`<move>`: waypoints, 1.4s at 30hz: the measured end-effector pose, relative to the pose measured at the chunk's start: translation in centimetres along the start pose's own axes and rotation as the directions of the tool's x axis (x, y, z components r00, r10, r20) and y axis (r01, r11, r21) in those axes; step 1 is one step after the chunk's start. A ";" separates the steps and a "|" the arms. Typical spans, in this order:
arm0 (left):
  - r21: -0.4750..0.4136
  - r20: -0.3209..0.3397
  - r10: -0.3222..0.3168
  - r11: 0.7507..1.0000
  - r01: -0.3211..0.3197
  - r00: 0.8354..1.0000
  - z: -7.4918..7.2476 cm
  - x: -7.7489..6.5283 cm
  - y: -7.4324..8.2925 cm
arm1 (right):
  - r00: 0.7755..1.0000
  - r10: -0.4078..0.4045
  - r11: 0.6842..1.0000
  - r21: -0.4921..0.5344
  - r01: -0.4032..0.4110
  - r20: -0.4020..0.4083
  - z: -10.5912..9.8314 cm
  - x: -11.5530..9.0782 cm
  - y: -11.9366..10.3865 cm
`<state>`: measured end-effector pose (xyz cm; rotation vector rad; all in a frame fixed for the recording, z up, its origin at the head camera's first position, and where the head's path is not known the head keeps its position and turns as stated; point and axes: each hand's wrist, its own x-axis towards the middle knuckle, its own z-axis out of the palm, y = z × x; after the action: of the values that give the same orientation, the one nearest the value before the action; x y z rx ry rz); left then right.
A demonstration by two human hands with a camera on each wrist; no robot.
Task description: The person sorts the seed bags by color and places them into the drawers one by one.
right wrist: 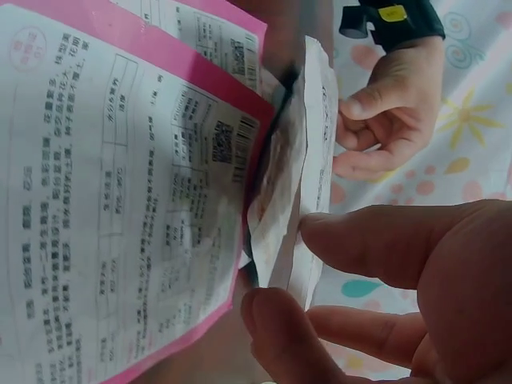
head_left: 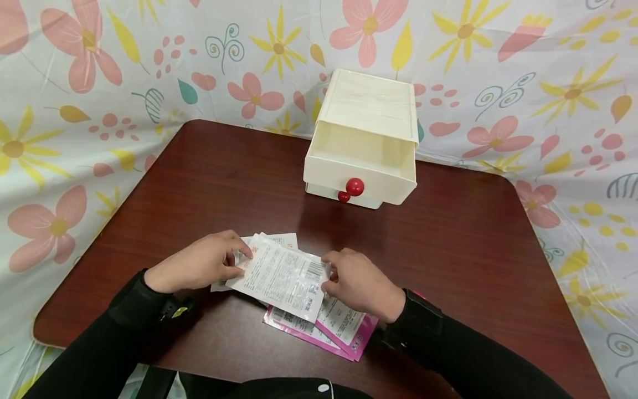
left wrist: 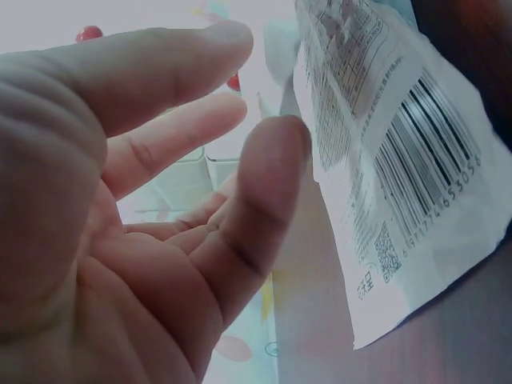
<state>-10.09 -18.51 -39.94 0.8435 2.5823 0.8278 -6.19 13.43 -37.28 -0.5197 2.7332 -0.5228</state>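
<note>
From the head view, we see a white packet (head_left: 284, 274) above the near part of the table (head_left: 448, 233), over a second white packet (head_left: 281, 239) and two pink-edged packets (head_left: 344, 324). The right hand (head_left: 364, 282) pinches its right edge and the left hand (head_left: 199, 263) meets its left edge; we judge that hands at opposite sides keep it level. The cream drawer box (head_left: 371, 102) stands near the curtain (head_left: 294, 33), its upper drawer (head_left: 329, 169) pulled out, perhaps so its inside can be reached from the front.

In the left wrist view, we find the thumb and fingers spread, nothing clamped between them; they seem only to steady the packet.

In the right wrist view, we see the packet edge-on between thumb and fingertip, a light hold that probably suits something so thin.
</note>
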 end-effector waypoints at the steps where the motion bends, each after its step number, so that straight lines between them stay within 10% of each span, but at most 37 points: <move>1: -0.006 -0.003 -0.005 1.000 0.005 1.000 0.0 0.0 0.0 | 1.000 0.000 1.000 0.005 0.000 -0.005 -0.1 0.0 0.0; 30: -0.101 -0.133 -0.026 0.995 0.013 0.991 -1.2 -0.2 0.9 | 0.987 -0.039 0.997 0.063 0.050 -0.157 -3.2 -1.0 -1.0; 42: -0.273 -0.114 -0.065 0.962 0.032 0.991 -1.7 -0.4 1.4 | 0.965 -0.092 0.986 0.114 0.124 -0.247 -4.7 -2.2 -1.1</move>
<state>-9.95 -18.53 -37.67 0.6648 2.4999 1.2181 -5.63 14.75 -32.13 -0.6112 2.8840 -0.8347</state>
